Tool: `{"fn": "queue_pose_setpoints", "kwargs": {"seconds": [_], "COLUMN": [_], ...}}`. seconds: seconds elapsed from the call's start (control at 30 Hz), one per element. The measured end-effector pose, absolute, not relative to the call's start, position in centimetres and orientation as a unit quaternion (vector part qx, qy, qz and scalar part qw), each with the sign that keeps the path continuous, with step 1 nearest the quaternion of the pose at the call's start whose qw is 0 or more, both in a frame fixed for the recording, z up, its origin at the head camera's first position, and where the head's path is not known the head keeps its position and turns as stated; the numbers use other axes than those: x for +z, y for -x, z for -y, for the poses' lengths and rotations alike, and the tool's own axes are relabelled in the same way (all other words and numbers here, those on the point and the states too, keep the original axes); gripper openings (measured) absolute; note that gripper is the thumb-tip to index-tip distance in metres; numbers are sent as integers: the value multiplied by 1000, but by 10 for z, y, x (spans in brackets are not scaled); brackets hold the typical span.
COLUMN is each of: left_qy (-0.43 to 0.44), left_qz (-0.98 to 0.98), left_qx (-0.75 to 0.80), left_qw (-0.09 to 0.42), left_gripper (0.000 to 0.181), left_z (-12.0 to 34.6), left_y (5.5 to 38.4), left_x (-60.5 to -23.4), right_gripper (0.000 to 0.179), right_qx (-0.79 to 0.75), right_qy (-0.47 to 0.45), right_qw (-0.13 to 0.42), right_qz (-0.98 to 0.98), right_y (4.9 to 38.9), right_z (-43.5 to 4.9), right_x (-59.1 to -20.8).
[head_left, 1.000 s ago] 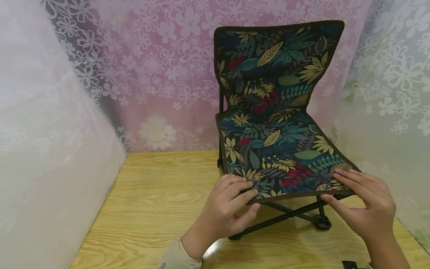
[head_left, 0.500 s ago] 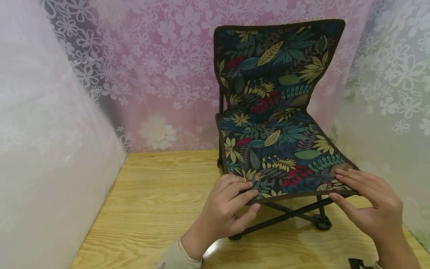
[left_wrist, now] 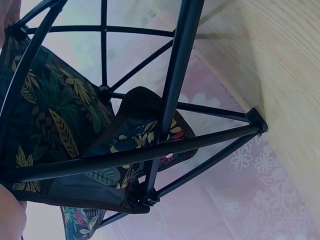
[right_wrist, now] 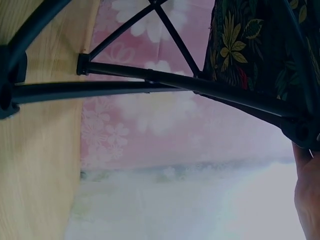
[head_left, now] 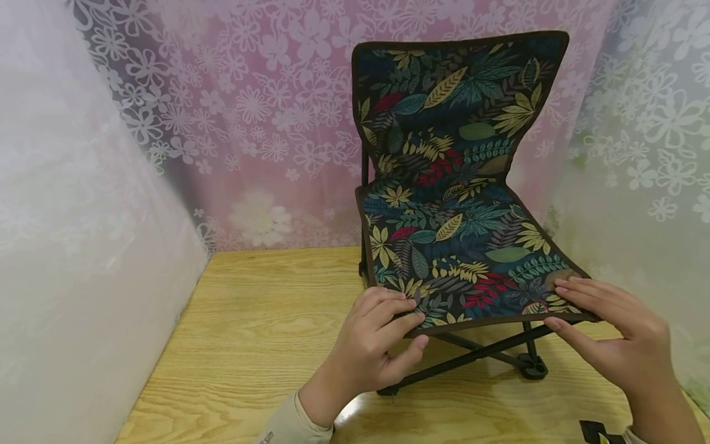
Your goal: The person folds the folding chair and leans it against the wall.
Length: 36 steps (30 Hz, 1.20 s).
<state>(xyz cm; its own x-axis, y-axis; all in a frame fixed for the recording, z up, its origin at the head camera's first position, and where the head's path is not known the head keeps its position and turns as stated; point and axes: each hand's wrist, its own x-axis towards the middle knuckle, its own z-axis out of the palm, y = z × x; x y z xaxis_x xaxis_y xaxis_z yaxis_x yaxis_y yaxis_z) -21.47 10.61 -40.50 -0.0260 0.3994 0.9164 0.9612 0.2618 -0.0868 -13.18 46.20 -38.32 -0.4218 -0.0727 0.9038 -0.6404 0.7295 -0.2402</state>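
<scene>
A folding chair [head_left: 460,246] with dark leaf-print fabric, brown edging and a black tube frame stands unfolded on the wooden table. My left hand [head_left: 377,345] holds the seat's front left corner, fingers over the fabric and thumb at the front edge. At the front right corner, my right hand [head_left: 621,333] has its fingers on top and its thumb just below the edging. Seen from underneath in the left wrist view are crossed black tubes [left_wrist: 135,155] and the seat's underside [left_wrist: 55,110]. The right wrist view has the frame's legs [right_wrist: 100,90], with part of my right hand [right_wrist: 307,195] at the edge.
The wood-grain table [head_left: 249,320] extends left of the chair. A pink floral backdrop [head_left: 277,123] hangs behind, with pale curtains on the left [head_left: 83,216] and right [head_left: 638,216]. A black strap [head_left: 593,430] shows by the right wrist.
My right hand has slid a little to the right along the seat's front edge. My left hand stays put, and the chair hardly moves.
</scene>
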Motion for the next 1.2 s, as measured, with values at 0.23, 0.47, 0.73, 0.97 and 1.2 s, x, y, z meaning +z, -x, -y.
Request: {"fn": "queue_pose_setpoints", "kwargs": {"seconds": [0.23,0.47,0.73,0.97,1.2], "left_qy": [523,523,525,525,525], "left_qz": [648,649,651,650,653], "left_qx": [-309,-308,-307,-307,-304], "left_qw": [459,459,454,456,454], "left_gripper": [23,22,22,23,23], "left_z": [-106,-106,-106,-106,-105], "left_y": [213,214,214,214,213], "left_x": [-405,-404,-404,-404,-404], "right_gripper": [70,68,74,77,77], "right_qx": [292,289,273,261,262], "right_qy": [-215,-216,-208,-202,-203], "right_qw": [503,508,516,519,529], "right_qz": [785,782,785,788,781], "right_y": [132,135,133,133,133], "right_z": [-460,-462,-461,-458,-451], "right_x": [-387,-392,-391,-389,-385]}}
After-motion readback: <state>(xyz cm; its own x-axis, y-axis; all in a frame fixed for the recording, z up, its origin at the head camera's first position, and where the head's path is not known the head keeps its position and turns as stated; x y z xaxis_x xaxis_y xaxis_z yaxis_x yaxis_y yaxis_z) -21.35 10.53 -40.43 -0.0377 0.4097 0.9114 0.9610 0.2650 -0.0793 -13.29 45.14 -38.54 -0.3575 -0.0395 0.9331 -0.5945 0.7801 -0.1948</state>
